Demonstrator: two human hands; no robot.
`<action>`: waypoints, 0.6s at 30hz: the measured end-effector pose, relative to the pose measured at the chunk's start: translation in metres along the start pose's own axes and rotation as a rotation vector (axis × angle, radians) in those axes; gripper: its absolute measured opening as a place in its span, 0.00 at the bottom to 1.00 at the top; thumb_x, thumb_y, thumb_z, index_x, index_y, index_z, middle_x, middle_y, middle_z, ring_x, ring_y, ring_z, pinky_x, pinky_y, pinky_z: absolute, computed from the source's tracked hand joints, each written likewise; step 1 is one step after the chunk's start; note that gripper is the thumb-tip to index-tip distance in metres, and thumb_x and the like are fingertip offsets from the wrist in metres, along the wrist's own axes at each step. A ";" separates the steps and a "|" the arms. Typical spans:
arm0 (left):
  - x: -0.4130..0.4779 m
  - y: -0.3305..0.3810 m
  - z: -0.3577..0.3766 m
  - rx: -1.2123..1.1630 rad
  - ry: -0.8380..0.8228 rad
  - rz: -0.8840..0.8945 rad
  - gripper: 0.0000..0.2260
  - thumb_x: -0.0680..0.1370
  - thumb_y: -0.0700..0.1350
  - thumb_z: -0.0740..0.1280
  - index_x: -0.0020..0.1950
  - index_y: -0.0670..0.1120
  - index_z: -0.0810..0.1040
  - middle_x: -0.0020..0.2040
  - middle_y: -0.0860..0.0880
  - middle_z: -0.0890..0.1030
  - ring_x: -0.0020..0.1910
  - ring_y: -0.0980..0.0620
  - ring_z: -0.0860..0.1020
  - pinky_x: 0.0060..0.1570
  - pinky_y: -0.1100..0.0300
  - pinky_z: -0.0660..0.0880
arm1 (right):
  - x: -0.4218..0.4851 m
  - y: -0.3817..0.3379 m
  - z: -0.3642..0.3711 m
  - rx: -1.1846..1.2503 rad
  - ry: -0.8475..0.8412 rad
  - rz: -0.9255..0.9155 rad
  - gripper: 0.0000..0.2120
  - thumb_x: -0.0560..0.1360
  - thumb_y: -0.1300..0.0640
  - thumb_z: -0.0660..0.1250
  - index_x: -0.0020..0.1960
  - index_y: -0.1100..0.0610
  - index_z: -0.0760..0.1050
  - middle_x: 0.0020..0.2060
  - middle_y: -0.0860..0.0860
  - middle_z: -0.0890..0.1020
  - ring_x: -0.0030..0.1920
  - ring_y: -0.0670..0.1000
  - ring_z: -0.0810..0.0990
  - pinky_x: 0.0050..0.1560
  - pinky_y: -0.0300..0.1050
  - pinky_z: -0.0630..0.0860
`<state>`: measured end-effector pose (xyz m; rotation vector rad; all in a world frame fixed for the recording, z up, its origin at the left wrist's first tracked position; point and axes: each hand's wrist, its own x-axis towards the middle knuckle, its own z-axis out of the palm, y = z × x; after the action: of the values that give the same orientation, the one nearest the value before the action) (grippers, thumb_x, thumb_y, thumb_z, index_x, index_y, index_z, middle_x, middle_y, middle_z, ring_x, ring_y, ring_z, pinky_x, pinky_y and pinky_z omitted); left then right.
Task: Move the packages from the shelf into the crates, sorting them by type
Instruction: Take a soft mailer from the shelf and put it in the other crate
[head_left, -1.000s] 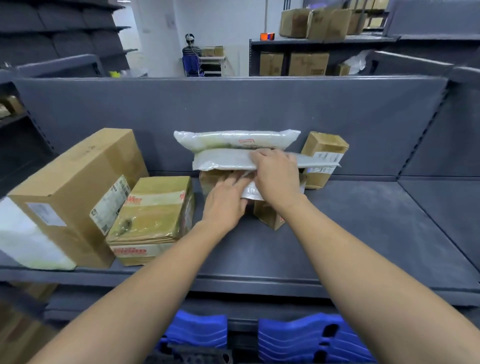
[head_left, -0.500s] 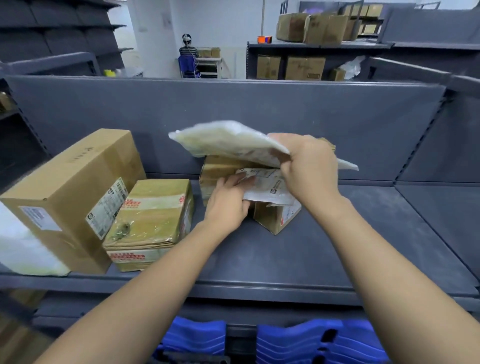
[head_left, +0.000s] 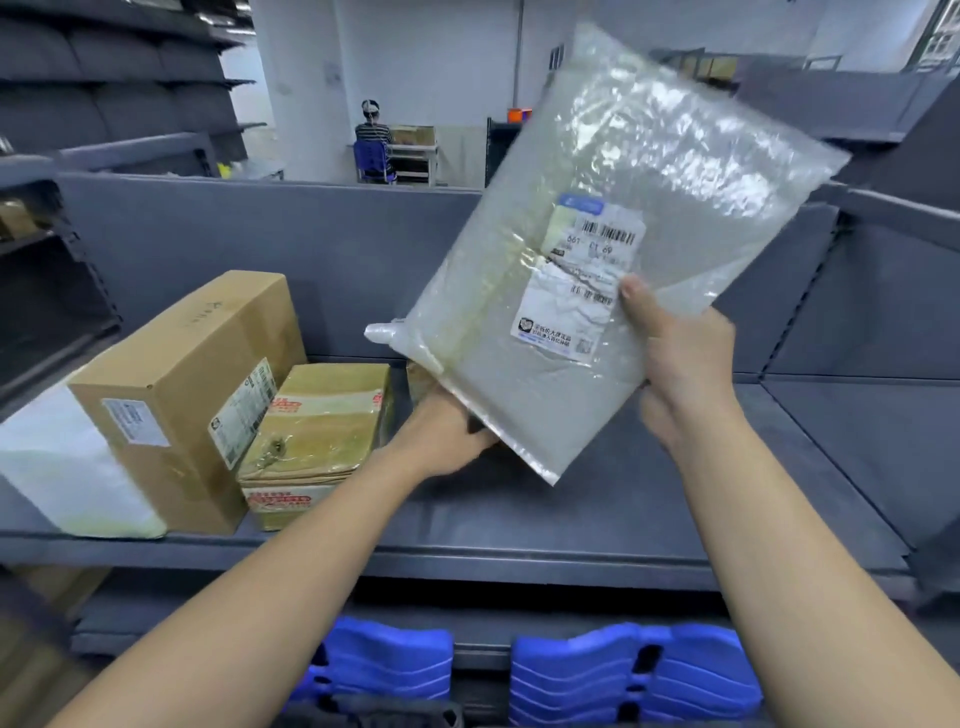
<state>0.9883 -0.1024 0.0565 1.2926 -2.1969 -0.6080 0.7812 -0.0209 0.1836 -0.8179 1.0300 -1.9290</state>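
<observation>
The step in hand looks like the pick. A flat, translucent bubble-wrap mailer bag (head_left: 649, 156) with a white printed shipping label (head_left: 576, 291) is held up, tilted, clear of the grey metal shelf (head_left: 649, 509), filling the view from centre toward 1 o'clock. The right hand (head_left: 680, 364) pinches it at its 4 o'clock edge, with the thumb on the front just beside the label and the other fingers hidden behind. The left hand (head_left: 447, 436) reaches in at the bag's 7 o'clock corner. The bag covers its fingers, so I cannot tell whether it grips anything. The two hands are apart, one at each lower side of the bag.

At 9 o'clock on the shelf stand a large brown cardboard box (head_left: 192, 374) and, just beside it, a smaller tape-wrapped cardboard box (head_left: 317, 431). The blue plastic crates (head_left: 628, 670) sit below the shelf at 6 o'clock.

The next move probably calls for drawing the bag back over the shelf's front lip and down into the crate meant for soft mailers, leaving the boxes for the other. Which crate that is cannot be seen. The bag looks limp, so a second hand would steady it.
</observation>
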 end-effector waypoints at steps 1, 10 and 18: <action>-0.008 0.001 -0.003 -0.026 0.031 -0.017 0.22 0.77 0.48 0.70 0.70 0.47 0.77 0.70 0.44 0.79 0.70 0.43 0.74 0.72 0.51 0.71 | -0.003 0.005 -0.004 -0.007 0.013 0.056 0.08 0.76 0.66 0.76 0.55 0.60 0.83 0.48 0.53 0.89 0.49 0.55 0.89 0.49 0.54 0.86; -0.067 0.009 -0.028 -1.109 0.441 -0.398 0.11 0.84 0.38 0.63 0.59 0.46 0.83 0.57 0.44 0.87 0.58 0.44 0.83 0.63 0.46 0.78 | -0.026 0.045 -0.032 -0.028 0.009 0.390 0.13 0.78 0.60 0.75 0.61 0.62 0.82 0.50 0.56 0.89 0.49 0.57 0.89 0.42 0.53 0.87; -0.086 0.022 -0.075 -1.522 0.154 -0.475 0.30 0.81 0.66 0.62 0.67 0.42 0.82 0.63 0.40 0.84 0.62 0.42 0.82 0.67 0.45 0.75 | -0.029 0.048 -0.046 -0.028 -0.118 0.469 0.14 0.80 0.58 0.73 0.64 0.61 0.82 0.54 0.57 0.88 0.54 0.59 0.88 0.57 0.61 0.83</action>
<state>1.0568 -0.0251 0.1104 0.8272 -0.7021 -1.7572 0.7742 0.0029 0.1160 -0.6283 1.0681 -1.4558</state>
